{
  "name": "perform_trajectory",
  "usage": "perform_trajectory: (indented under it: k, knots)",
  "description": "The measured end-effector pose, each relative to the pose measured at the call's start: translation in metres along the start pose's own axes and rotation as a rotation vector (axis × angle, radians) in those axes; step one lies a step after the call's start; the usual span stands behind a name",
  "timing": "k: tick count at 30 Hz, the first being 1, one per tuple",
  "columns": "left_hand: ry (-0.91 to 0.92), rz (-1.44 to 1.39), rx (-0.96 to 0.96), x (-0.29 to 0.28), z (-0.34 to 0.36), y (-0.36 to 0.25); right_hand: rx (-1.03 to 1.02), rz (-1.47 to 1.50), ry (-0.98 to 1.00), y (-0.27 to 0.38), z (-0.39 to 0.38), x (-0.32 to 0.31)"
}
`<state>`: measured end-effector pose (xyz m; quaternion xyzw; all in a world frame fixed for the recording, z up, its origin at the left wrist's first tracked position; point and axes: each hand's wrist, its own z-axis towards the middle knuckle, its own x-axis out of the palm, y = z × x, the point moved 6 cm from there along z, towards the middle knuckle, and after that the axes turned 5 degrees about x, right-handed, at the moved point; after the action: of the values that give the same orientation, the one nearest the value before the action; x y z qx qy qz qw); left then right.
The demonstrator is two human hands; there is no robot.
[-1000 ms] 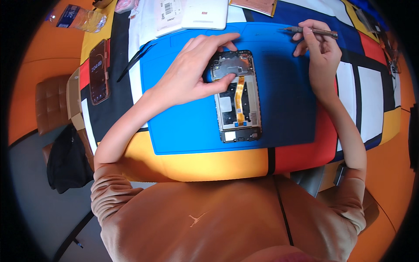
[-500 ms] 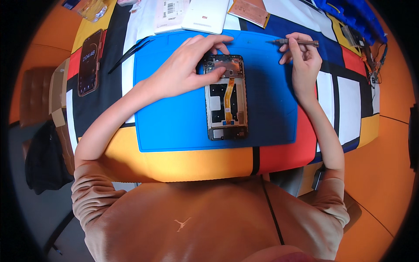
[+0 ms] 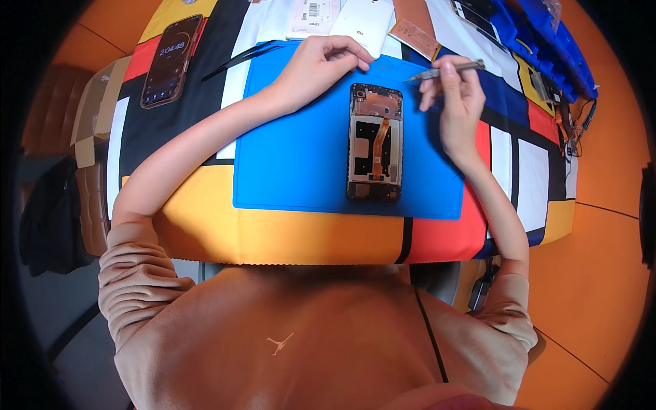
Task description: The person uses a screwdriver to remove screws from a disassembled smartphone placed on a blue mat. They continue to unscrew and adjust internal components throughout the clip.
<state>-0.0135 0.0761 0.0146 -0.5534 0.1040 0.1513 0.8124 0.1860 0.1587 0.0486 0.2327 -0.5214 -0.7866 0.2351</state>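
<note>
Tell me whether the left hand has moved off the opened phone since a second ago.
Yes. The left hand has lifted off the opened phone, now resting up-left of it on the blue mat.

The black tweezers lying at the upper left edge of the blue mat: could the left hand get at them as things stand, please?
Probably yes. The left hand rests empty on the blue mat, close to the black tweezers, and nothing lies between them.

Phone-repair workbench: blue mat [image 3: 301, 157], opened phone [image 3: 375, 142], tweezers [image 3: 444, 70].
</note>
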Motion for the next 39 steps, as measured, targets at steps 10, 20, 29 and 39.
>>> perform_trajectory:
  k: [10, 20, 29, 39]
  knots:
    - [0.005, -0.029, 0.042, 0.000, -0.001, -0.002, -0.083, -0.045, 0.000, -0.012, 0.014, 0.038]
    - [-0.037, -0.190, -0.176, 0.005, -0.003, 0.012, -0.117, -0.191, 0.075, -0.016, 0.011, 0.037]
    - [-0.073, -0.201, -0.131, 0.005, -0.002, 0.008, -0.048, -0.147, 0.079, -0.025, 0.009, 0.033]
    - [-0.070, -0.183, -0.128, 0.004, -0.002, 0.006, -0.034, -0.129, 0.118, -0.028, 0.008, 0.035]
